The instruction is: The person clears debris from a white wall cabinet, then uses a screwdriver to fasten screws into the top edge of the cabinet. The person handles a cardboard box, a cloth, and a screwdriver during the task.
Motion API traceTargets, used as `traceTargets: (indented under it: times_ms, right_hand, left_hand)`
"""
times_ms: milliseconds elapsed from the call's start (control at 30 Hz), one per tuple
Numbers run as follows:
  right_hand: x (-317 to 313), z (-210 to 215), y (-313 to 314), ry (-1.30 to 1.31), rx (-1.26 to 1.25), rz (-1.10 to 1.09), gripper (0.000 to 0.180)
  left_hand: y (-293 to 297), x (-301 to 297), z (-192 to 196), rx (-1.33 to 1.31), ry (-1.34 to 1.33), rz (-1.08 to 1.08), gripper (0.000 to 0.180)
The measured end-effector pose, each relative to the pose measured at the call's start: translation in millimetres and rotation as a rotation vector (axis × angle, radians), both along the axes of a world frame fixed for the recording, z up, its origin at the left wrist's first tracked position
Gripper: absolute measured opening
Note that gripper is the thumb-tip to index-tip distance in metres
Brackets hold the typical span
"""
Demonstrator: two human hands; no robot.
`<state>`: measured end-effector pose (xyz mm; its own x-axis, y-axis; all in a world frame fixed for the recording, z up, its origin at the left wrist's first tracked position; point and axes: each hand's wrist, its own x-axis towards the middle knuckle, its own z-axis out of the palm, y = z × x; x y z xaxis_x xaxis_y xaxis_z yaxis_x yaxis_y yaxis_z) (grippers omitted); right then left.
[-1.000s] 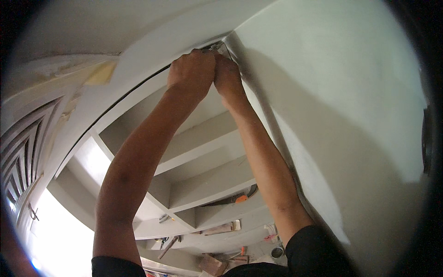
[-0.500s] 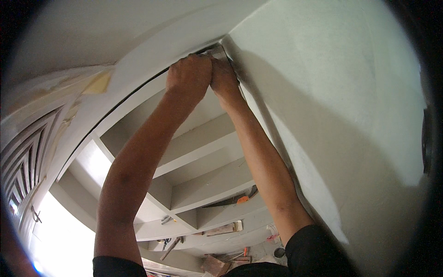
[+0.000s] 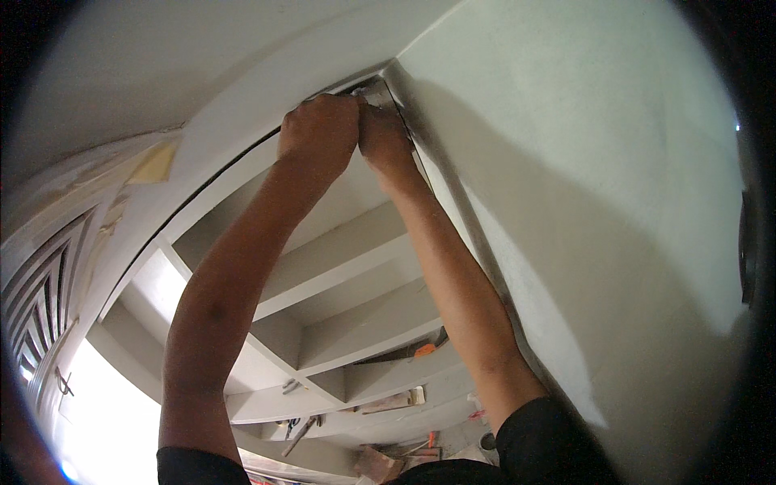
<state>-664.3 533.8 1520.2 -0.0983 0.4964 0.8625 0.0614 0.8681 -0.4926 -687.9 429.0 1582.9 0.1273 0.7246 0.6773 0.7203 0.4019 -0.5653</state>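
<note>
Both my arms reach up to the top corner of a pale built-in shelf unit (image 3: 339, 234), where it meets the wall and ceiling. My left hand (image 3: 322, 129) is closed with its knuckles up, against the top edge by a dark gap. Close beside it on the right, my right hand (image 3: 385, 141) is closed too, its fingers mostly hidden. Just above the right hand a greyish flat piece (image 3: 375, 94) shows in the corner. Whether it is a tool's blade or part of the unit, I cannot tell. Whatever the fingers grip is hidden.
A pale wall (image 3: 582, 178) rises close on the right. Yellowish tape (image 3: 153, 164) hangs near a slatted grille (image 3: 48, 283) on the left. Lower down, a saw-like tool with an orange part (image 3: 424, 350) lies on a shelf, and a hammer (image 3: 301, 435) sits below.
Both hands have shifted slightly left along the top edge, the left hand more. More of the greyish piece in the corner shows. Both hands remain closed.
</note>
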Motion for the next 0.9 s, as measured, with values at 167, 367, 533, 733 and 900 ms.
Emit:
traceTargets:
  times_ms: [167,367,533,733,900]
  right_hand:
    - [-5,-1,5,0.088,0.002,0.086,0.031]
    - [-26,-2,27,0.023,0.031,-0.161,0.029]
    - [-28,-5,31,0.023,-0.100,0.060,0.028]
    - [-24,-27,23,0.267,-0.112,0.110,0.031]
    - [-49,-30,43,0.510,-0.031,0.266,0.035]
  left_hand:
    - [-1,-2,3,-0.056,-0.039,0.028,0.024]
    - [6,3,6,-0.059,-0.012,0.039,0.022]
    - [7,-3,1,-0.008,0.062,-0.014,0.014]
    - [5,-9,0,0.020,0.110,-0.038,0.013]
    - [10,-3,4,-0.017,0.119,-0.011,0.014]
